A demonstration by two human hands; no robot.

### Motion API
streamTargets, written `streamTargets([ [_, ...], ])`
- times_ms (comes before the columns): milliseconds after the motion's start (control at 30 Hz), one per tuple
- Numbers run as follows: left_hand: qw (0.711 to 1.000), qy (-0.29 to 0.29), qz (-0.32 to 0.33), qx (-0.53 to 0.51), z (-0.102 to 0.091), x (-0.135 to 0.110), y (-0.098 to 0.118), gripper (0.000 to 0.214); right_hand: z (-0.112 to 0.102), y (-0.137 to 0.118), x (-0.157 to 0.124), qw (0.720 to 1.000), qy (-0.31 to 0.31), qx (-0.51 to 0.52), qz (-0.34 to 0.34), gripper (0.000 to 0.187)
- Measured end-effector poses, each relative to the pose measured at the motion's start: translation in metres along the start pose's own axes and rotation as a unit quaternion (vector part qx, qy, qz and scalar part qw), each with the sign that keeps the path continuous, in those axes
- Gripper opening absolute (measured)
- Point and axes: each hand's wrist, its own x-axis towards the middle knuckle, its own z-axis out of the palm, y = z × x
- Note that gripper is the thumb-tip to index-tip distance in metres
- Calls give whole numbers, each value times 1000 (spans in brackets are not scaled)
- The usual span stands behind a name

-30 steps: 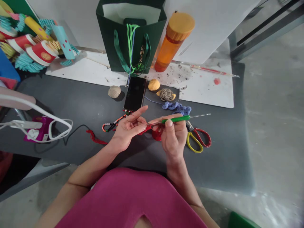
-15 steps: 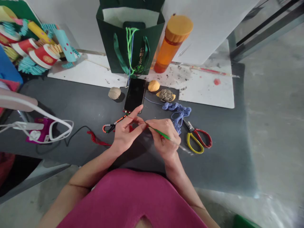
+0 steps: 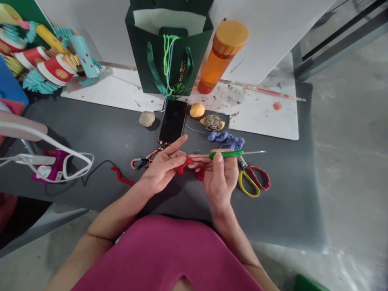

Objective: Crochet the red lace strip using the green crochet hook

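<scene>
Between the thumb and fingers of my left hand (image 3: 160,169) is a small piece of red crochet work (image 3: 183,166), with its index finger stretched out. My right hand (image 3: 220,180) grips a crochet hook by its green handle (image 3: 232,154); the thumb presses on top. The handle lies nearly level, and a thin metal end sticks out to the right. The hook's left end reaches toward the red work, but whether it is in a stitch I cannot tell. More red yarn (image 3: 200,174) shows beside my right palm. A red strip (image 3: 123,176) lies left of my left wrist.
Scissors (image 3: 253,178) with red and yellow handles lie right of my right hand. Beyond are blue crochet work (image 3: 228,139), a phone (image 3: 173,121), yarn balls and a beaded cord (image 3: 138,163). A green bag (image 3: 169,60) and orange bottle (image 3: 222,56) stand behind.
My right hand has rolled over, bringing the hook from slanting down-right to nearly level. The red work now shows between my hands, and part of the blue work is covered.
</scene>
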Motion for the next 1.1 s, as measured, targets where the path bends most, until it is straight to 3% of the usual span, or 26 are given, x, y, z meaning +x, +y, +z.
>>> streamTargets([
  [100, 998, -17, 41, 34, 1, -1, -2, 57, 5, 1, 0, 997, -17, 59, 46, 20],
  [233, 994, -19, 92, 61, 2, -2, -5, 53, 7, 2, -7, 999, -22, 37, 25, 16],
  [367, 993, -6, 103, 61, 1, -1, -8, 55, 6, -1, -7, 994, -47, -24, -93, 7],
  [467, 993, 16, 100, 54, 2, -1, -9, 60, 5, -2, -4, 965, -54, -103, -234, 20],
  [533, 995, 21, 85, 38, 4, -2, -8, 60, 7, -1, -3, 953, -42, -129, -272, 24],
  [700, 999, 16, 39, 4, 7, -3, -4, 59, 10, 4, -9, 982, 5, -78, -171, 7],
  [800, 999, 15, 34, 6, 7, -3, -3, 65, 7, 7, -13, 992, 26, -80, -99, 7],
  [967, 998, 9, 62, 29, 3, -3, -3, 69, 2, 7, -15, 988, 55, -110, -93, 10],
  [1100, 997, -2, 68, 46, 0, -2, -2, 64, 3, 5, -13, 994, 57, -65, -65, 12],
])
